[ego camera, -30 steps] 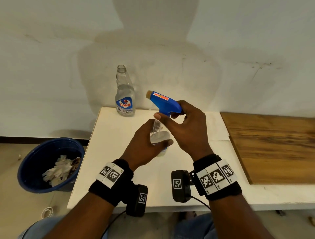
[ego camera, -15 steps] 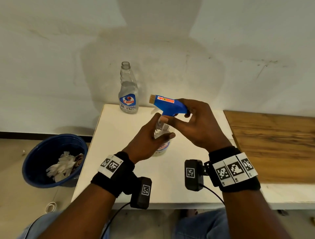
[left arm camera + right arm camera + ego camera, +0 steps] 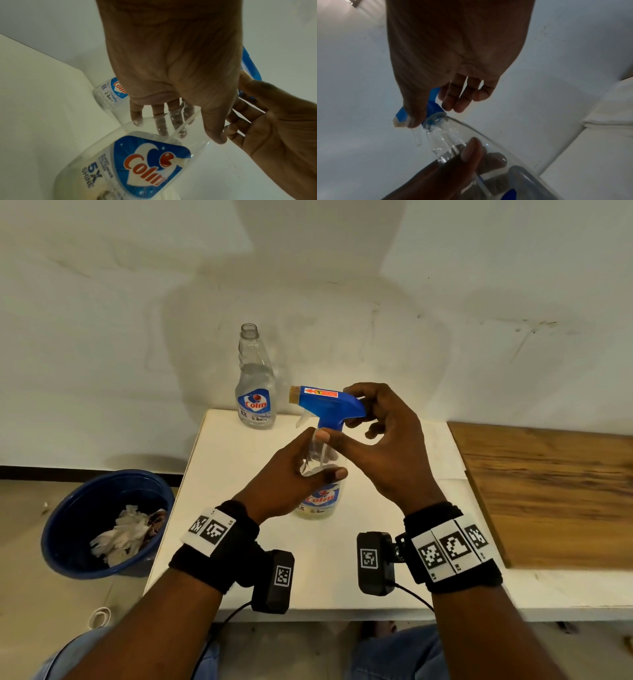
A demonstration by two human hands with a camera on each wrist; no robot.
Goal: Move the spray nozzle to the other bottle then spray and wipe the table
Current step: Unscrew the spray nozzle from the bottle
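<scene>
1. The left hand is wrapping its fingers and thumb round the shoulder of the near bottle, which is standing on the white table.
2. The right hand is pinching the blue spray nozzle, thumb at the collar and fingers behind the head; the collar is sitting on this bottle's neck.
3. Judging by the clear thin plastic, the near bottle is probably feeling light, somewhat squeezable and slick, so a firm hold at the shoulder suits it; the nozzle looks rigid, and turning it at the ribbed collar seems best.
4. The dip tube is running down inside the near bottle.
5. Beyond the near bottle, the open bottle is standing capless by the wall.
6. Right of the near bottle, a wooden board is lying on the table; left of it, on the floor, a blue bin is holding crumpled tissue.
</scene>
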